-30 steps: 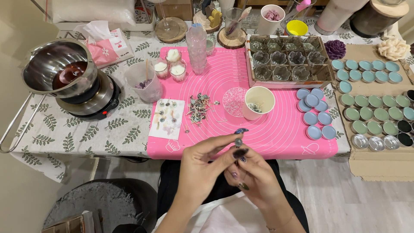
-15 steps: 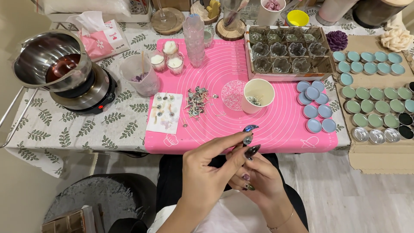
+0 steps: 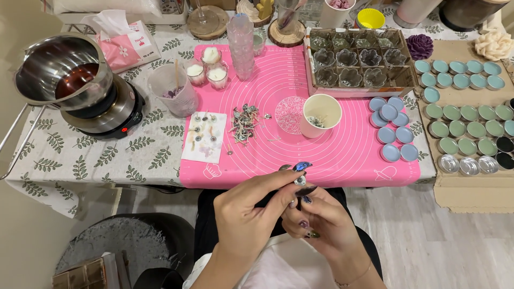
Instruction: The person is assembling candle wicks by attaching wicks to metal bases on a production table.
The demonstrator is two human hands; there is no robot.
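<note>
My left hand (image 3: 249, 211) and my right hand (image 3: 318, 222) meet just below the front edge of the pink silicone mat (image 3: 342, 155). Between their fingertips they pinch a small round metal wick tab (image 3: 300, 181). The left thumb and forefinger grip it from the left, and the right fingers touch it from below. A pile of more wick tabs (image 3: 243, 124) lies on the mat ahead of me. A white paper sheet (image 3: 203, 140) with several tabs stuck on it lies at the mat's left edge.
A cream paper cup (image 3: 320, 115) holds tabs mid-mat. Round blue tins (image 3: 393, 131) lie right of it, with green and teal tins (image 3: 466, 115) on cardboard further right. A steel pot on a hot plate (image 3: 80, 85) stands left. A tray of flower-shaped glass holders (image 3: 358, 64) sits behind.
Both hands rose a little with the tab, then dropped back down toward me. The camera view shifted slightly; nothing on the table has moved.
</note>
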